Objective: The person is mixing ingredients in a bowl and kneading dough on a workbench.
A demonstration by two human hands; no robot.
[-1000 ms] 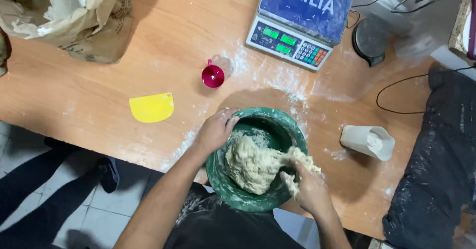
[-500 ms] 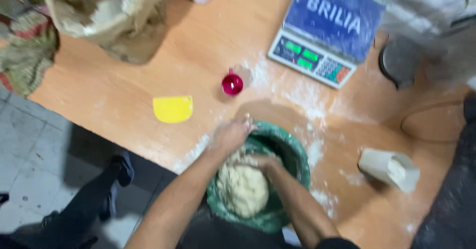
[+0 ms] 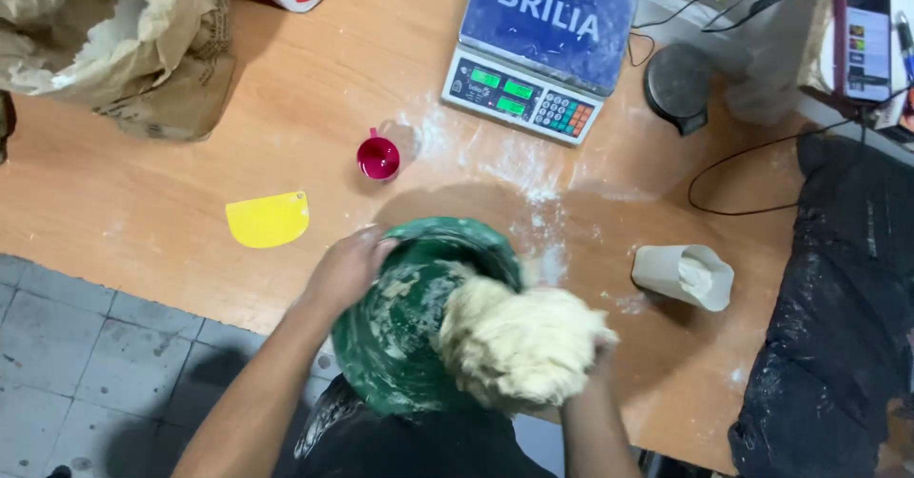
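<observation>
2 hands on a tilted bowl, dough half out over the near table edge.
The left hand [image 3: 347, 267] grips the green bowl's [image 3: 400, 345] far-left rim; the right hand [image 3: 598, 349], mostly hidden, cups the dough [image 3: 519, 345] from below. That sticky lump could sag off the table [image 3: 314, 88], or the bowl could slip.

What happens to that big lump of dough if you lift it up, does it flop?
The dough would probably sag and stretch, since it looks soft and shaggy. It seems sticky: smears cling inside the green bowl. It likely feels heavy, being a big lump that the right hand props from the side.
</observation>
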